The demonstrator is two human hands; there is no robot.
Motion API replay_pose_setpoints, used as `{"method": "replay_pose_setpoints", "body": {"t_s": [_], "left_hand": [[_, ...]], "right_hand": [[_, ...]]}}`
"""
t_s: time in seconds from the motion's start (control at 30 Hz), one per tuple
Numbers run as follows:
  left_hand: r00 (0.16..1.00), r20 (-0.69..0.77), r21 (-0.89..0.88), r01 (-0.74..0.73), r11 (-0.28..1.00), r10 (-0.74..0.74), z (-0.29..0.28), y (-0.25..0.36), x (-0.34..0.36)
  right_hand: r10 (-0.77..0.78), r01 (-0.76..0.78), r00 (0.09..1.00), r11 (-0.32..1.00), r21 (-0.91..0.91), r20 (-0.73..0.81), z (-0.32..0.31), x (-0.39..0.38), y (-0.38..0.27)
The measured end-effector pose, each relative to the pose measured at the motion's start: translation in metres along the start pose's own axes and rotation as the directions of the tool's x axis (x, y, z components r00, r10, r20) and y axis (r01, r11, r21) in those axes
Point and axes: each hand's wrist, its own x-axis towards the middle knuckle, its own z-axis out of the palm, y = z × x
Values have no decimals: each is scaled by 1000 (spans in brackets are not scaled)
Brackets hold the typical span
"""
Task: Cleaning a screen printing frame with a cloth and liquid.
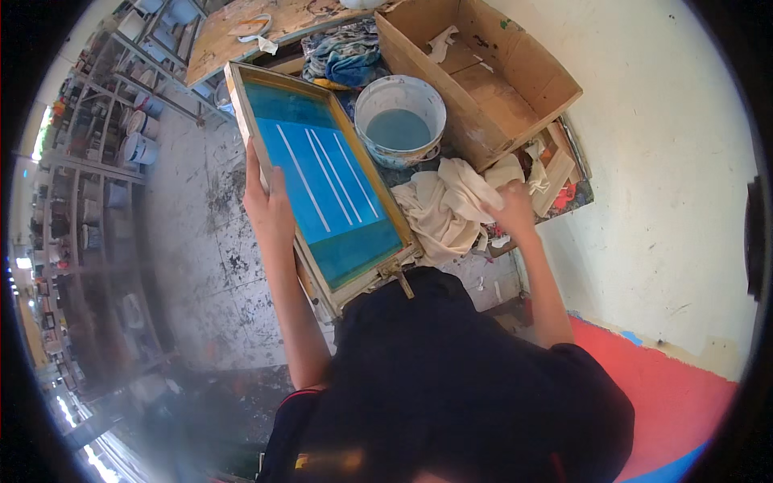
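Note:
A screen printing frame (324, 179) with a wooden border and blue mesh leans tilted in front of me, several pale stripes running along its middle. My left hand (270, 201) grips its left edge, thumb on the near side of the border. A metal clamp (403, 278) sits at the frame's lower corner, close to my dark clothing. To the right, my right hand (513, 211) is closed on a cream cloth (447, 205) that lies bunched up. Just beyond the cloth stands a white bucket (439, 105) with cloudy greyish liquid in it.
An open cardboard box (503, 76) stands at the back right, against the pale wall (652, 161). Crumpled blue-grey rags (346, 52) lie behind the bucket. A stained wooden table (302, 18) is at the far side. Shelves with tubs (141, 137) line the left.

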Motion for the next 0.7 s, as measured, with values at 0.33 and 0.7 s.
{"method": "replay_pose_setpoints", "body": {"t_s": [0.33,0.7], "left_hand": [[996,61,101,51,994,-58,0,11,1],[998,44,-122,53,991,-48,-2,6,3]], "right_hand": [[-303,-171,866,570,804,398,-113,24,-104],[-692,362,707,178,915,-145,44,73,-279]]}}
